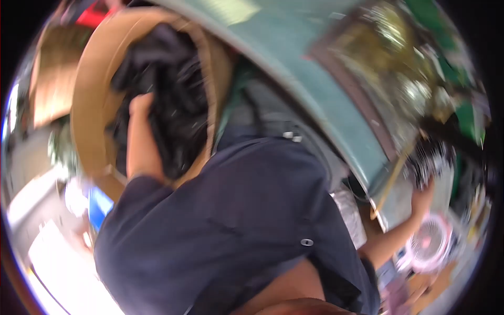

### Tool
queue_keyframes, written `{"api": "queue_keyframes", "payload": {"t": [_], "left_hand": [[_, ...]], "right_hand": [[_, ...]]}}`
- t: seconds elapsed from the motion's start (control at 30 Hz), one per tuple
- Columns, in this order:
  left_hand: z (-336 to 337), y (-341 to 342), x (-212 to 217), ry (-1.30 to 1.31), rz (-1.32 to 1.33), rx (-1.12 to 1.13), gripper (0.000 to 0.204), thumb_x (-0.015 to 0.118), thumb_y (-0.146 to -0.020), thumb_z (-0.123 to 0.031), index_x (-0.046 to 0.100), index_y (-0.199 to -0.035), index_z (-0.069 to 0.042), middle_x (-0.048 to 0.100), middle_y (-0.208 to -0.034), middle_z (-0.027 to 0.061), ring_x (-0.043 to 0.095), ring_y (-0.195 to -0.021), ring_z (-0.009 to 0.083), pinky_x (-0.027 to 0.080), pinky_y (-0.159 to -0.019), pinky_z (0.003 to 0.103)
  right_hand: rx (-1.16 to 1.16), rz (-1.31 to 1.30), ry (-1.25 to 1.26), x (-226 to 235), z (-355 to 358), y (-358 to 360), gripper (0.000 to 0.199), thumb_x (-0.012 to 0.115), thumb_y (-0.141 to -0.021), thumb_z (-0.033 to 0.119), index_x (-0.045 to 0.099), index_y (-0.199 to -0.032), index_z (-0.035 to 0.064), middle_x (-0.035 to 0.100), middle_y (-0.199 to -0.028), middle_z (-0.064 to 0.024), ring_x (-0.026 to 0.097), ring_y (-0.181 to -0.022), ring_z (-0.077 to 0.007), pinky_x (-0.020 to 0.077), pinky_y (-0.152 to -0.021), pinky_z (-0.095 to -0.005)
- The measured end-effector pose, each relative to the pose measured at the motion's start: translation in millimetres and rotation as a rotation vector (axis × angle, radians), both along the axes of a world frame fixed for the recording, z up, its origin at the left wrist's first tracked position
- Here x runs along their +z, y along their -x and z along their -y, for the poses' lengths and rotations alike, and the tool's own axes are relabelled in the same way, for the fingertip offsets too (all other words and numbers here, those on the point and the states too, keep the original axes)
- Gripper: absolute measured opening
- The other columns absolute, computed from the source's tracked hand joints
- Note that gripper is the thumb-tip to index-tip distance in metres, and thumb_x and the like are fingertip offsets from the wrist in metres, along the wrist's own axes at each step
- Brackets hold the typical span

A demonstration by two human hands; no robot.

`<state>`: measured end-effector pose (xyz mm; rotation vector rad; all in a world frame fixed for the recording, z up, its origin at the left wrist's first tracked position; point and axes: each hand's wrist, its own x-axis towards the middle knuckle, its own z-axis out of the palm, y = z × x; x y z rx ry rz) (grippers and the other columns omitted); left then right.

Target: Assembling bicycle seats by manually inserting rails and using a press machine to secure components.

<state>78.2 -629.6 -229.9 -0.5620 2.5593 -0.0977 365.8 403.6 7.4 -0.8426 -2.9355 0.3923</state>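
Note:
My left hand is down inside a large cardboard box, its fingers closed on glossy black material that looks like bagging or cloth. The black material fills the box in loose folds. Out to the far right, my right hand reaches to a dark bundle with light streaks at the end of the green-topped table. Motion smears that hand, and its fingers cannot be made out against the bundle.
The green table runs diagonally past me. On it lies a brown-edged tray or frame with shiny clear and yellowish plastic. A small pink fan stands near my right forearm. Another cardboard box and a blue object are at left.

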Motion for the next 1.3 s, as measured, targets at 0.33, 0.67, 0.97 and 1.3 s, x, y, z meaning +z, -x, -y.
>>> {"api": "queue_keyframes", "payload": {"t": [0.33, 0.67, 0.97, 1.3], "left_hand": [[-53, -119, -46, 0.037, -0.468, 0.278, 0.066, 0.075, -0.088, -0.03, 0.051, -0.14, 0.002, 0.043, -0.156, 0.021, 0.061, -0.128, 0.0442, 0.053, -0.108, 0.05], [55, -63, -112, -1.077, -0.732, 1.642, 0.057, 0.072, -0.102, -0.046, 0.055, -0.137, -0.005, 0.07, -0.107, 0.0194, 0.072, -0.097, 0.0351, 0.064, -0.082, 0.049], [-22, -29, 46, -2.104, -1.026, 1.509, 0.031, 0.066, -0.105, -0.026, 0.063, -0.119, 0.001, 0.068, -0.103, 0.0152, 0.064, -0.093, 0.028, 0.054, -0.085, 0.037], [-356, -43, 218, -2.281, 0.118, 0.523, 0.041, 0.073, -0.103, -0.03, 0.062, -0.13, -0.001, 0.073, -0.115, 0.0224, 0.077, -0.099, 0.0313, 0.066, -0.077, 0.041]], "right_hand": [[0.039, 0.204, -0.036, -2, 14, 20, 0.079, 0.074, -0.082, 0.007, 0.05, -0.158, 0.0123, 0.068, -0.114, -0.0117, 0.066, -0.103, -0.026, 0.0544, -0.094, -0.0402], [0.053, 0.009, -0.142, 20, -8, -23, 0.059, 0.078, -0.089, 0.016, 0.061, -0.146, 0.0109, 0.07, -0.119, -0.0118, 0.067, -0.101, -0.0254, 0.0528, -0.092, -0.0362], [-0.29, -0.431, 0.054, 83, 61, -60, 0.019, 0.074, -0.1, 0.008, 0.069, -0.116, -0.0004, 0.063, -0.093, 0.0024, 0.058, -0.083, -0.0105, 0.0476, -0.08, -0.0249], [-0.009, -0.8, 0.813, 34, 161, 35, 0.034, 0.07, -0.1, 0.0, 0.061, -0.132, -0.0074, 0.06, -0.097, -0.0041, 0.054, -0.082, -0.0133, 0.0442, -0.075, -0.0283]]}}
